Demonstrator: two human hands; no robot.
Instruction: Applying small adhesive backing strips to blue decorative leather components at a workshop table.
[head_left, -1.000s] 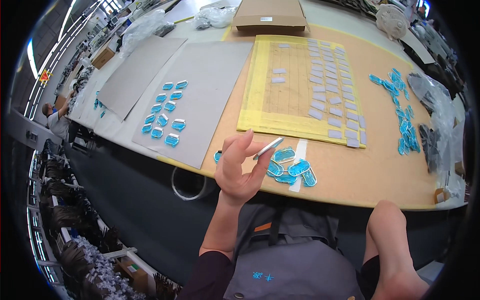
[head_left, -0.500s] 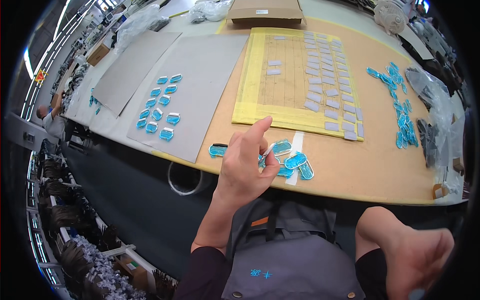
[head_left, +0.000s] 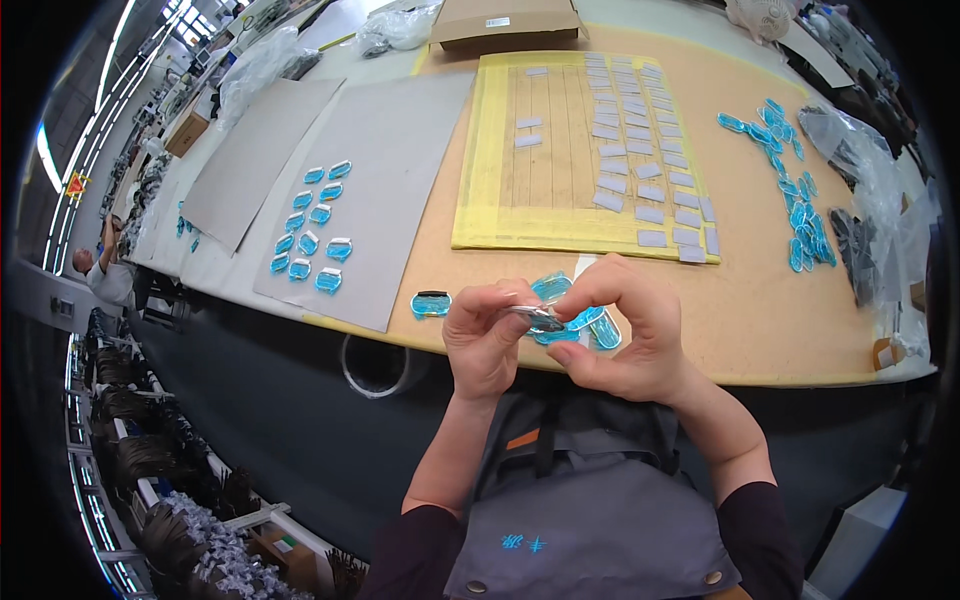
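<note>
In front of my apron, over the near table edge, my left hand (head_left: 484, 335) pinches a small oval silvery piece (head_left: 537, 319) between thumb and fingers. The fingers of my right hand (head_left: 628, 335) are curled at the other end of this piece, the index fingertip against its edge. Behind and below the hands lies a small heap of blue oval pieces with pale rims (head_left: 603, 330), partly hidden by my fingers. Left of them a single blue oval piece with a black strip (head_left: 431, 304) lies on the tan table top.
A yellow-taped board (head_left: 482, 225) carries many small grey rectangles (head_left: 650, 214). Several blue pieces with white strips (head_left: 328, 280) sit on a grey sheet (head_left: 375, 290) at left. More blue pieces (head_left: 803, 235) and plastic bags (head_left: 880, 190) lie at right. A cardboard box (head_left: 505, 20) stands behind.
My right hand has come up from the lower right to the oval piece in my left hand. The left hand has turned, and the view has shifted slightly.
</note>
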